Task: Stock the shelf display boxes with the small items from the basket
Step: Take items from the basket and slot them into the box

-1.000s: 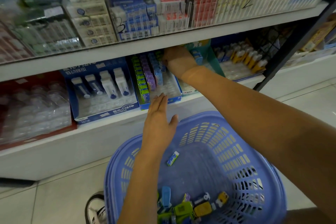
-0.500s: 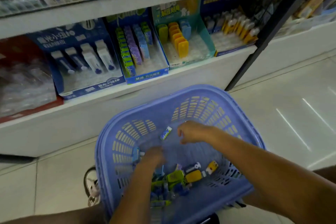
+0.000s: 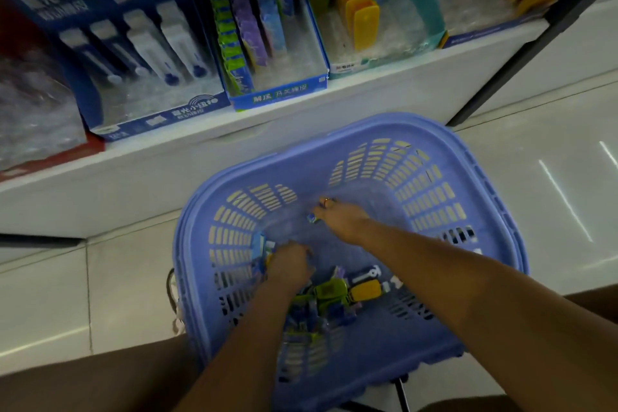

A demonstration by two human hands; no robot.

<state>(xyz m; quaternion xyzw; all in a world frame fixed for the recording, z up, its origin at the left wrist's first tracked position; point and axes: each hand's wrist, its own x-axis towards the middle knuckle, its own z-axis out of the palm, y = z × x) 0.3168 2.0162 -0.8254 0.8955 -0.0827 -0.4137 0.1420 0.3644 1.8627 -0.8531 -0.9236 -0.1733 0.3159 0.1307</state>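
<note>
- Small items [image 3: 329,294] lay heaped in the near part of a lavender plastic basket [image 3: 394,122], among them a green piece [image 3: 331,288] and a yellow one [image 3: 366,290] side by side (the rest was a blurred jumble of blue and purple).
- Both bare forearms reached down into the basket from the lower edge of the view.
- The left hand [image 3: 291,262] was knuckles-up at the left of the pile, fingers curled downward against some blue packets [image 3: 259,246] near the basket's left wall; whether it actually gripped them could not be told.
- The right hand [image 3: 339,219] was further in, toward the basket's far side, pinching a blue-and-white packet [image 3: 311,218] at its fingertips.
- The basket sat on a pale tiled floor [image 3: 551,244], just in front of a low white shelf [image 3: 368,100].
- On the shelf, directly beyond the basket, stood a blue display box [image 3: 281,92] with rows of green, purple and blue packs filling its left side.
- To its right was a teal display box [image 3: 424,10] holding upright green, orange and yellow pieces.
- To the left stood a dark blue box [image 3: 150,117] of white stick-shaped items.
</note>
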